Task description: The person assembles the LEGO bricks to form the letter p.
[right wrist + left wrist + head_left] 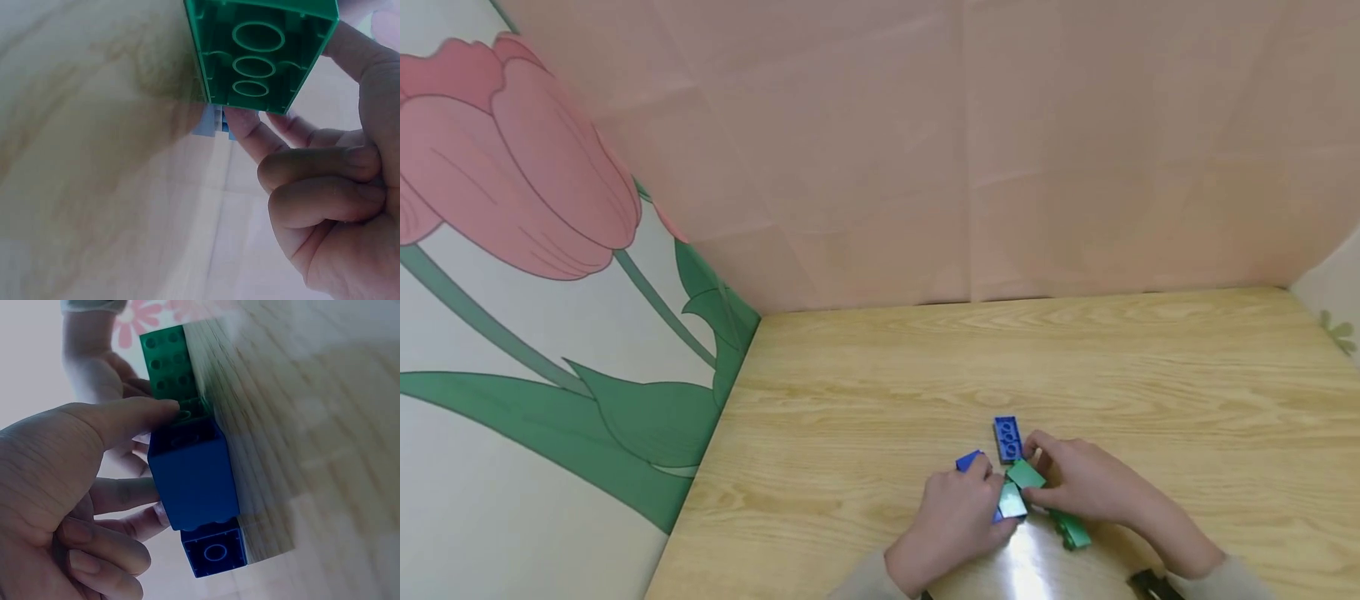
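Table (842, 375) supports the work, with both your hands set low in the head view, right of centre. Your left hand (951, 512) is partly closed: thumb and forward fingers grip the blue block (195, 478), while its last two fingers curl inward. The pale block (1012, 502) (glare masks its true colour) sits beside your left thumb. The hollow block (215, 553), also blue, sits at the far end of the gripped one; whether the two are joined cannot be told.

Your right hand (1082, 483) is likewise partly closed, thumb and index finger pinching the green block (1026, 473), with the last two fingers folded toward the palm. The green block is located between your hands, next to the pale block. The far block (1008, 440), blue, lies just beyond it, underside showing. The near block (1071, 531), green, lies on its side below your right thumb.

Behind the table hangs a pink sheet (962, 150). On your left, a panel (550, 158) bears a tulip print.
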### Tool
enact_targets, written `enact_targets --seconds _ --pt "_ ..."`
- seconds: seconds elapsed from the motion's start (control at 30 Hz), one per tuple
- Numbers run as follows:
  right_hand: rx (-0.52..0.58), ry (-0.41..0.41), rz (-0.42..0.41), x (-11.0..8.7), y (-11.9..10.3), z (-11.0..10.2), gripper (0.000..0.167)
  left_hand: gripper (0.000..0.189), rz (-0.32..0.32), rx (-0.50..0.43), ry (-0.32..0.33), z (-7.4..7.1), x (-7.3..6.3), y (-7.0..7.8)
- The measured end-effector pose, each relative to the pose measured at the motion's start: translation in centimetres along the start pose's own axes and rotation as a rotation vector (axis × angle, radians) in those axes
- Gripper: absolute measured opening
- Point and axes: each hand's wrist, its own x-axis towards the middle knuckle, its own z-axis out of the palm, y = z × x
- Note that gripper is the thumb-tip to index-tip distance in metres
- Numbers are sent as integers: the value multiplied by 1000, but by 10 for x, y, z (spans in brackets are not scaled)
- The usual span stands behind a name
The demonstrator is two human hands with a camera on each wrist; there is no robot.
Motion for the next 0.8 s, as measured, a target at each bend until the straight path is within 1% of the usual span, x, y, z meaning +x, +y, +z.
enact_targets --seconds 0.13,0.2,0.27,0.37,0.43,0.5,0.67,0.8 --pt "-3 12 41 1 -2 1 45 45 -20 -25 -28 0 1 2" --pt "-4 27 28 1 -3 2 43 46 -34 -31 -46 0 2 3" --pt "-9 40 11 0 -3 3 40 46 -45 -29 -49 0 2 3" --pt "-24 64 -20 -1 -4 5 35 46 -51 -11 -22 2 1 4" --pt "-33 71 -21 -1 -5 6 34 48 -53 -1 0 4 0 5" --pt "-38 77 -22 -1 -6 6 34 51 -58 -2 7 4 -1 5" --pt "-42 89 -31 -3 -5 5 33 57 -81 -46 -32 1 0 6" --pt "-49 103 -59 -4 -1 3 34 57 -85 -68 -38 -2 -1 5"
